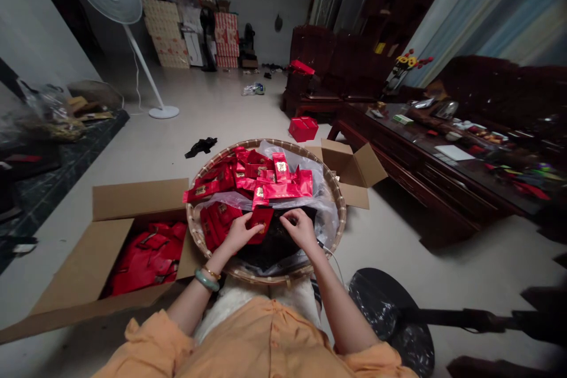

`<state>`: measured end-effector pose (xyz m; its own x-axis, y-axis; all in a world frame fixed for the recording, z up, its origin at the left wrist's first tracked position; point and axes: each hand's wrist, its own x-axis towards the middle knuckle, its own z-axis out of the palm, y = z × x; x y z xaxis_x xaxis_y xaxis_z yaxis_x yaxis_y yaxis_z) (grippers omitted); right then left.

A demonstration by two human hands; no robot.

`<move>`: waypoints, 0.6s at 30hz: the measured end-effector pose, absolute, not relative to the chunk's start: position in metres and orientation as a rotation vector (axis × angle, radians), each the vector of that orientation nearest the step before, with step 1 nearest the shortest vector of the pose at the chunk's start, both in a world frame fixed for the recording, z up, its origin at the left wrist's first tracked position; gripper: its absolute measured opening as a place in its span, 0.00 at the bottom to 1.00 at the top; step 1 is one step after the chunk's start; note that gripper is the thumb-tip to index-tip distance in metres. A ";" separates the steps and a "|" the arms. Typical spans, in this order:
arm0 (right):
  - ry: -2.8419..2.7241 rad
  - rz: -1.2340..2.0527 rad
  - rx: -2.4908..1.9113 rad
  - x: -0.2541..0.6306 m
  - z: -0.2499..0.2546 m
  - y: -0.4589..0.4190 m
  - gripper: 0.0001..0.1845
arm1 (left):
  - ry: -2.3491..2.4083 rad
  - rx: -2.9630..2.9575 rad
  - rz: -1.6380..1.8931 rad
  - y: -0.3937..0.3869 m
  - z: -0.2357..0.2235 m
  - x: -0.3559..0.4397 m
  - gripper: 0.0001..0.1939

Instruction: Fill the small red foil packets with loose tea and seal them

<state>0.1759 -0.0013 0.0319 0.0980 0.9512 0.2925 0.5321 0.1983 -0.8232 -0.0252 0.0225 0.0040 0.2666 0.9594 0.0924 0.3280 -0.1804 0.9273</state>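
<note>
My left hand (241, 231) is closed on the edge of a red packet (263, 223), which stands up over a wide round bamboo basket (340, 189). To its right, my right hand (300, 228) has thumb and fingertips pinched together above a dark bag (274, 251); whatever they hold is too small to make out. Small red packets with gold labels (281, 168) are heaped on clear plastic sheeting (325, 212) at the basket's far side. Another group of red packets (217, 221) lies inside the basket, left of my left hand. The basket rests over my lap.
At my left, an open cardboard box (113, 248) holds many red packets. Another open carton (349, 165) stands beyond the basket's right rim, near a long dark wooden table (398, 153). A black round stool (385, 301) is at my right. Ahead stands a white fan (163, 111).
</note>
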 end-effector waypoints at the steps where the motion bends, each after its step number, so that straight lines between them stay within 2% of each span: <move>1: -1.536 0.629 -1.410 0.173 0.033 -0.002 0.11 | 1.126 1.594 0.930 0.022 0.005 -0.024 0.20; 4: -1.486 0.846 -1.271 0.161 0.035 -0.003 0.19 | 0.995 1.404 0.882 0.020 0.009 -0.020 0.24; 7: -1.437 1.075 -1.222 0.150 0.035 -0.001 0.14 | 0.992 1.260 0.841 0.014 0.014 -0.016 0.26; 11: -1.315 1.186 -1.246 0.148 0.030 0.000 0.17 | 0.983 1.127 0.821 0.008 0.018 -0.013 0.28; 18: -1.192 1.272 -1.248 0.152 0.027 -0.002 0.19 | 1.007 1.250 0.862 0.007 0.014 -0.008 0.25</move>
<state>0.1516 -0.0024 0.0270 -0.0199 0.9977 -0.0655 0.0010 -0.0655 -0.9979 -0.0082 0.0073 0.0139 0.3395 0.9315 -0.1303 0.0149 0.1332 0.9910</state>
